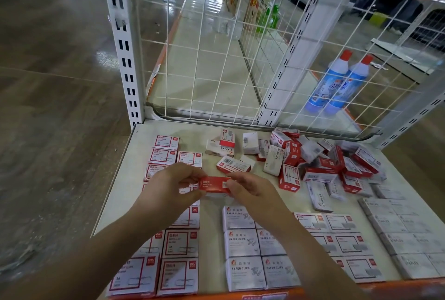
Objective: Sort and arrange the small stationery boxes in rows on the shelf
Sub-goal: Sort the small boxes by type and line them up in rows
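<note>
Hands meet over the middle of the shelf (134, 155): the left hand (172, 184) and the right hand (250, 189) each pinch one end of a small red box (214, 185) between thumb and fingertips, lifted a little above the surface and turned on its side, red face up.

Risk sits mostly in the grip. The box is held only by its ends, so a loosened thumb would probably drop it onto the red-framed rows (178, 244) directly beneath the left wrist and knock them crooked. That forearm crosses low over those rows, so a careless pull back might drag a box along. Reaching further for the unsorted heap (320, 162) at the back right could send a tilted box sliding, since several there lean on one another.

For room, a bare strip runs down the centre between the red-framed rows and the paper clip rows (243, 244), and more bare surface lies at the back left corner. The left edge is open, with only floor beyond it, and the left rows stand near it. The wire grid (216, 58) closes the back. The front rows sit just beside the orange front lip (397, 284), so a nudge towards the person might tip one off.
</note>
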`<state>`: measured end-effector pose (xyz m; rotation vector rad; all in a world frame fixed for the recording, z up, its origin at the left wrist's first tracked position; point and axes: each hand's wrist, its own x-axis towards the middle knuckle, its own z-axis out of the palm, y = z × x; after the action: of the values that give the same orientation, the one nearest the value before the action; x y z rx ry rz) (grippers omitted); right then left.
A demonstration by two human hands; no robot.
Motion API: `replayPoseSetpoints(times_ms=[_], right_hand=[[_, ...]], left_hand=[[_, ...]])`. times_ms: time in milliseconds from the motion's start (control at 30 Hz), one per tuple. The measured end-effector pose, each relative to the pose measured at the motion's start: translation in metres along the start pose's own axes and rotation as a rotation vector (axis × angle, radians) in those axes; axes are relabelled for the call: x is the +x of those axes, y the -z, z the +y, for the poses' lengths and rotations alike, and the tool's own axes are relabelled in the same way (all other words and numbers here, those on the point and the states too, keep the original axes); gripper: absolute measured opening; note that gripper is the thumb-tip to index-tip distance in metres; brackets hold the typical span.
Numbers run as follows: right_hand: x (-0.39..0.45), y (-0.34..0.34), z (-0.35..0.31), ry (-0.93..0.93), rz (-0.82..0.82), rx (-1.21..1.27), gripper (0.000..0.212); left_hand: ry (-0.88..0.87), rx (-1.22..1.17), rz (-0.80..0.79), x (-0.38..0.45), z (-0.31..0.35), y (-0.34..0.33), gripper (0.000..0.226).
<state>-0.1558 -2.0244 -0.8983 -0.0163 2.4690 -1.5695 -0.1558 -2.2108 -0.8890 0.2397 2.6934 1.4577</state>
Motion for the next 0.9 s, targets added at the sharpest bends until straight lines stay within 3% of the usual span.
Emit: replayPoseSetpoints(times_ms=[133, 267, 367, 500, 900], right_hand=[[-0.001, -0.002, -0.001, -0.025, 0.017, 0.129, 0.022], [-0.003, -0.002, -0.001, 0.057, 0.102, 0.148, 0.022], [-0.004, -0.004, 0.002, 0.113, 0.123, 0.104, 0.03], [-0.006, -0.009, 0.004, 0.176, 0.138, 0.08, 0.034], [-0.007, -0.003, 0.009, 0.136, 0.056, 0.005, 0.04]], left_hand=[[0.01, -0.012, 0.005, 0.0, 0.0, -0.003, 0.033], [0.225, -0.182, -0.057, 0.004, 0.004, -0.003, 0.041], [0.368, -0.339, -0.045, 0.009, 0.008, -0.004, 0.022], [0.564, -0.552, -0.074, 0.012, 0.012, -0.008, 0.015], [0.527, -0.583, 0.038, 0.002, 0.011, -0.005, 0.012]])
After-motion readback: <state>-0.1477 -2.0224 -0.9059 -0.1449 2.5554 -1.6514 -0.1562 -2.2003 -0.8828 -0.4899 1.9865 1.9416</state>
